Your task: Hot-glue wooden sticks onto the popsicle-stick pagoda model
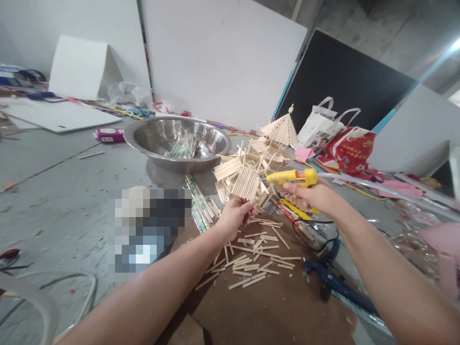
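A house-like model built of thin wooden sticks (pixel 246 182) stands in front of me, with slatted roof panels and a pointed stick roof (pixel 282 129) behind. My left hand (pixel 237 216) is closed, its thumb and fingers pinching at the model's lower front edge. In my right hand (pixel 311 195) is a yellow hot glue gun (pixel 292 178). Its nozzle points left at the side of the front panel, and I cannot tell if it touches. A long clear glue stick (pixel 381 186) trails out of its back. Short cut sticks (pixel 251 263) lie scattered below my hands.
A steel basin (pixel 140 143) with wrapped stick bundles sits at the back left; more bundles (pixel 199 206) lie beside the model. At the right are a blue-handled cutter (pixel 336 278), a black cable (pixel 316 247), a red bag (pixel 350 149) and a white bag (pixel 318 125). White boards stand behind.
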Tool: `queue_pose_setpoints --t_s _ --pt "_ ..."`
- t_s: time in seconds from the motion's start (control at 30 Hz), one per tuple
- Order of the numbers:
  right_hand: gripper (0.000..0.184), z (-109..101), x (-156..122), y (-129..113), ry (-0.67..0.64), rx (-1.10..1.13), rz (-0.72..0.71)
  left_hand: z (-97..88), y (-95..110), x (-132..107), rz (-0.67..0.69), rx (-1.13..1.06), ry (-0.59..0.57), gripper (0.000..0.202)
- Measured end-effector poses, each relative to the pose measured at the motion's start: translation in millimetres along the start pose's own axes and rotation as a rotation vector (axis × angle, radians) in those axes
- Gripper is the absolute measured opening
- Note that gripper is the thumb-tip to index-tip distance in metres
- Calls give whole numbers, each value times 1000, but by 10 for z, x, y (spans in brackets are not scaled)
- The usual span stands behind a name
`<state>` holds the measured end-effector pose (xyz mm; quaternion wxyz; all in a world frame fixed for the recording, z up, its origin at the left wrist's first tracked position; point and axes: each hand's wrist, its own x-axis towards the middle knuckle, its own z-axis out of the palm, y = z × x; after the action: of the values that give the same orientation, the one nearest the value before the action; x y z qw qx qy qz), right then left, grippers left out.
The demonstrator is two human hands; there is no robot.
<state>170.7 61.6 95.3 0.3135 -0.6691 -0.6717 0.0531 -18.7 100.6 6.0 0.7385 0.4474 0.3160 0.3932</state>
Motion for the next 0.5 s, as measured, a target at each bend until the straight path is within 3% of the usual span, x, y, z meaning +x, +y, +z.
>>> queue_pose_setpoints --t_s 0.13,0.5 --pt "37 0 15 3 -144 11 83 -12 -20 9 2 10 -2 28" --pt "36 -42 7 -134 -142 -15 163 -35 -60 33 20 13 -7 28"
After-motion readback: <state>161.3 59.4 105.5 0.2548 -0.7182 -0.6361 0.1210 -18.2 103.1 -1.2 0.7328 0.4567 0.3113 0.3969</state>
